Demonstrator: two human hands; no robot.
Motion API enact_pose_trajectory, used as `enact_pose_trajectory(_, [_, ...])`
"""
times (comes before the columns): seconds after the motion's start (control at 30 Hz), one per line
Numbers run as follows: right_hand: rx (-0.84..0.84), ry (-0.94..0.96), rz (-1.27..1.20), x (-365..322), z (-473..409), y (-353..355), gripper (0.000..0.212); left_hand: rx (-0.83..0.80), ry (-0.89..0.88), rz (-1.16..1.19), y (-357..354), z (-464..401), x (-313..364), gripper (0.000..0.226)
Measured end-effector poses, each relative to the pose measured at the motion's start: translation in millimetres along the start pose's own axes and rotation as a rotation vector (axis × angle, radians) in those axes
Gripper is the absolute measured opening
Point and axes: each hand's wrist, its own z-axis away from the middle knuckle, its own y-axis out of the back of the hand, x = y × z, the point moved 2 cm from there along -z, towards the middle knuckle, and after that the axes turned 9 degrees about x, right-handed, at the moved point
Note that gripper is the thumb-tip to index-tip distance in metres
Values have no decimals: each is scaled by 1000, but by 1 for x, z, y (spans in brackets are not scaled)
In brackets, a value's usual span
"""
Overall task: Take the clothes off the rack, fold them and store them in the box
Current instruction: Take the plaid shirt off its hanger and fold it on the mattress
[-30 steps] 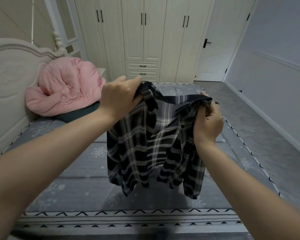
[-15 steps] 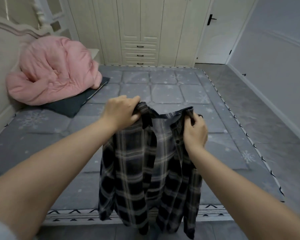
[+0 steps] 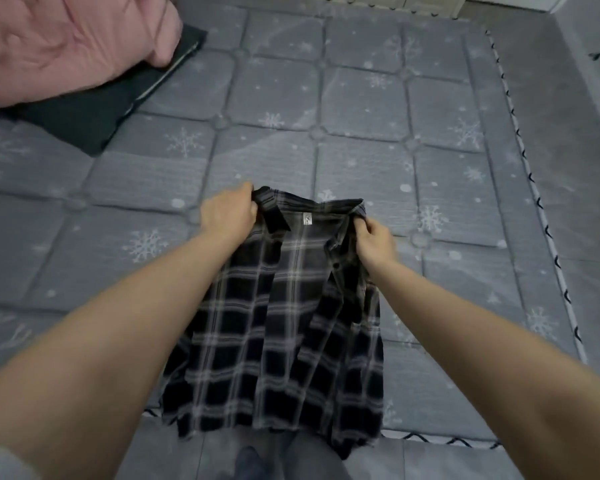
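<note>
While pinched at collar corners by left hand [image 3: 226, 213], right hand [image 3: 374, 240], shirt [image 3: 278, 327] hangs limp, light; frame centre, over bed [image 3: 361, 109].

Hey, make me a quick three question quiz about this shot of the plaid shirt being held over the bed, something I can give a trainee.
1. True or false: both hands grip the plaid shirt at its collar end.
2. What lies under the pink quilt at the upper left of the mattress? A) a dark pillow B) a storage box C) a hanger
3. Fill in: the small white label sits just below the shirt's ____.

Key
1. True: the left hand and the right hand each pinch one side by the collar.
2. A, the dark pillow.
3. Collar.
</note>
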Motion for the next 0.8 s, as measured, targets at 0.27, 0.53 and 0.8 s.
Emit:
enact_pose_trajectory(0.27, [-47,-216,-211,4,-106,-74,21,17,59,78,-83,-95,-7,20])
enact_pose_trajectory(0.53, [-33,-239,-236,30,-199,-157,25,45,121,141,-184,-167,-22,22])
enact_pose_trajectory(0.8, [0,71,-1,118,-165,-215,65,141,-170,243,-315,-78,-15,49])
